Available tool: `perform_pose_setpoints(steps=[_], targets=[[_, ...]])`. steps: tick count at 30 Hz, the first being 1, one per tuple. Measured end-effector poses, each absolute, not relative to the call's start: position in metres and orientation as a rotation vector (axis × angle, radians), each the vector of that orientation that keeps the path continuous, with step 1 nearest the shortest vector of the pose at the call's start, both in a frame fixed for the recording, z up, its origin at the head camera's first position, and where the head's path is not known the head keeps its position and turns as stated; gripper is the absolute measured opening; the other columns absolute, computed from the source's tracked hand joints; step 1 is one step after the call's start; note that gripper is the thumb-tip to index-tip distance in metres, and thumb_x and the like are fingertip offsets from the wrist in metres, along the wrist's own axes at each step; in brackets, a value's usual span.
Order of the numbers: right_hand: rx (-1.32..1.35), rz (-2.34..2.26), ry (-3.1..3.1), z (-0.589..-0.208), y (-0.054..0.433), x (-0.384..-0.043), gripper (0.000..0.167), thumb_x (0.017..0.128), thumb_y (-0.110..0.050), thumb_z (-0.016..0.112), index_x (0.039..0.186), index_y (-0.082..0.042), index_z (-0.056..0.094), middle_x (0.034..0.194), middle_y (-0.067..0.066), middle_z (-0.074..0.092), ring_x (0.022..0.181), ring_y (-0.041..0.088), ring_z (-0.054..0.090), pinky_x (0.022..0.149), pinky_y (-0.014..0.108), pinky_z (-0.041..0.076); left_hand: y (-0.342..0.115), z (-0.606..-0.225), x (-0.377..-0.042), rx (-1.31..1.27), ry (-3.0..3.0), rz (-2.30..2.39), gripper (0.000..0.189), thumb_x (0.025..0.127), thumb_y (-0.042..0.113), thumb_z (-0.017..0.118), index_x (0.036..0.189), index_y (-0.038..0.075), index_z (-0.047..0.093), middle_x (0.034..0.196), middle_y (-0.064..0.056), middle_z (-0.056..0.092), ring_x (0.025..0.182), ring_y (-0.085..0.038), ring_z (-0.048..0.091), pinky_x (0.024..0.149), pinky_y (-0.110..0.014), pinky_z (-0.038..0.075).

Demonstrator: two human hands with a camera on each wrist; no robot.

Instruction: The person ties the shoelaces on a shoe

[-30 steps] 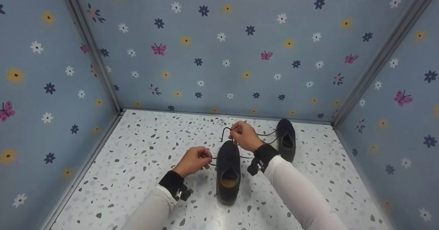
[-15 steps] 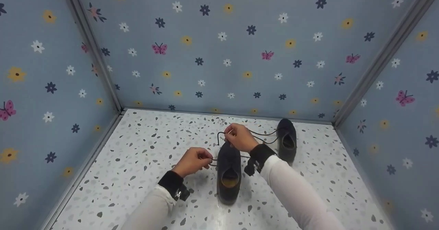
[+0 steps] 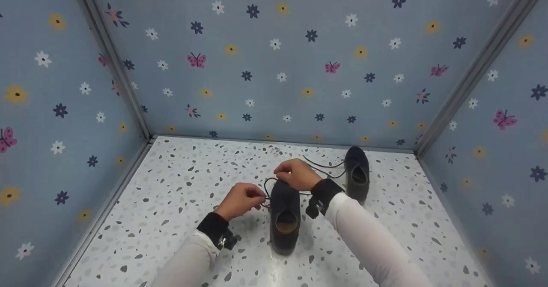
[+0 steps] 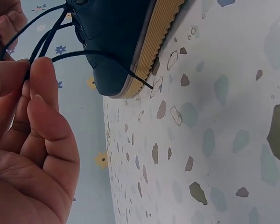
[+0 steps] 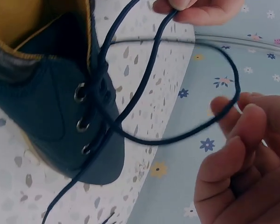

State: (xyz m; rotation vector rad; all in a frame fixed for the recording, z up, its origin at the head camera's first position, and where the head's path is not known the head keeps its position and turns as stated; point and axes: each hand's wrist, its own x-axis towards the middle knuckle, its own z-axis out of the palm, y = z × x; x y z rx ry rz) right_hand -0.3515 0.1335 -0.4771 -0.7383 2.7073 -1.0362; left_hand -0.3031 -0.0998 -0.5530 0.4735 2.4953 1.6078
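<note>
A dark blue lace-up shoe (image 3: 286, 203) with metal eyelets stands on the floor between my hands, toe pointing away from me. To its left, my left hand (image 3: 242, 200) pinches laces between thumb and fingertips; in the left wrist view, several strands run from the shoe's front into that pinch. My right hand (image 3: 297, 174) is over the toe, covering part of it. In the right wrist view, its thumb and finger pinch the outer bend of a wide loop of shoelace (image 5: 177, 139). One loose lace end (image 4: 140, 79) hangs across the toe in the left wrist view.
A matching shoe (image 3: 354, 160) stands farther right near the back wall, its untied laces (image 3: 327, 166) trailing left. Blue flower-print panels (image 3: 265, 60) enclose the speckled white floor (image 3: 184, 180) at the back and both sides.
My right hand has shifted left and slightly down over the toe. The lace end that stuck out past its fingers has become a bend running to my left hand, which stays in place.
</note>
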Motion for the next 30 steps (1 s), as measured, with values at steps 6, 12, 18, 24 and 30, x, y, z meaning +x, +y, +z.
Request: perform_pose_setpoints(steps=[6, 12, 18, 24, 30], targets=[[-0.752, -0.99, 2.779, -0.479, 0.15, -0.353, 0.016, 0.102, -0.015, 0.066, 0.108, -0.008, 0.078, 0.107, 0.009, 0.078, 0.102, 0.025, 0.073, 0.094, 0.043, 0.057, -0.098, -0.551, -0.304, 0.422, 2.458, 1.65, 0.01, 0.092, 0.012, 0.076, 0.1, 0.006, 0.078, 0.083, -0.015, 0.078, 0.066, -0.012, 0.067, 0.057, -0.023, 0.048], [-0.697, -1.04, 2.796, -0.48, 0.17, -0.353, 0.013, 0.102, -0.016, 0.066, 0.106, -0.011, 0.077, 0.106, 0.008, 0.077, 0.082, 0.015, 0.067, 0.078, 0.035, 0.056, -0.095, -0.55, -0.305, 0.326, 2.399, 1.726, 0.017, 0.09, 0.012, 0.077, 0.104, 0.003, 0.072, 0.079, -0.008, 0.078, 0.065, -0.012, 0.066, 0.058, -0.023, 0.048], [-0.732, -1.121, 2.809, -0.485, 0.185, -0.348, 0.011, 0.101, -0.016, 0.068, 0.101, -0.011, 0.078, 0.1, 0.006, 0.077, 0.088, 0.018, 0.066, 0.08, 0.032, 0.052, -0.093, -0.548, -0.308, 0.274, 2.383, 1.749, 0.031, 0.09, 0.015, 0.078, 0.115, 0.0, 0.067, 0.083, -0.011, 0.079, 0.068, -0.012, 0.069, 0.06, -0.024, 0.049], [-0.784, -1.195, 2.826, -0.492, 0.197, -0.34, 0.01, 0.099, -0.017, 0.07, 0.096, -0.01, 0.078, 0.093, 0.005, 0.077, 0.078, 0.011, 0.062, 0.074, 0.026, 0.05, -0.093, -0.547, -0.311, 0.225, 2.39, 1.755, 0.035, 0.091, 0.018, 0.078, 0.121, 0.005, 0.068, 0.09, -0.014, 0.081, 0.071, -0.011, 0.073, 0.062, -0.024, 0.051], [-0.761, -1.241, 2.765, -0.501, 0.204, -0.328, 0.008, 0.098, -0.019, 0.072, 0.095, -0.015, 0.078, 0.077, -0.001, 0.068, 0.064, 0.003, 0.054, 0.066, 0.024, 0.047, -0.09, -0.546, -0.314, 0.222, 2.377, 1.754, 0.031, 0.093, 0.019, 0.076, 0.121, 0.007, 0.072, 0.094, -0.015, 0.081, 0.073, -0.012, 0.074, 0.065, -0.029, 0.056]])
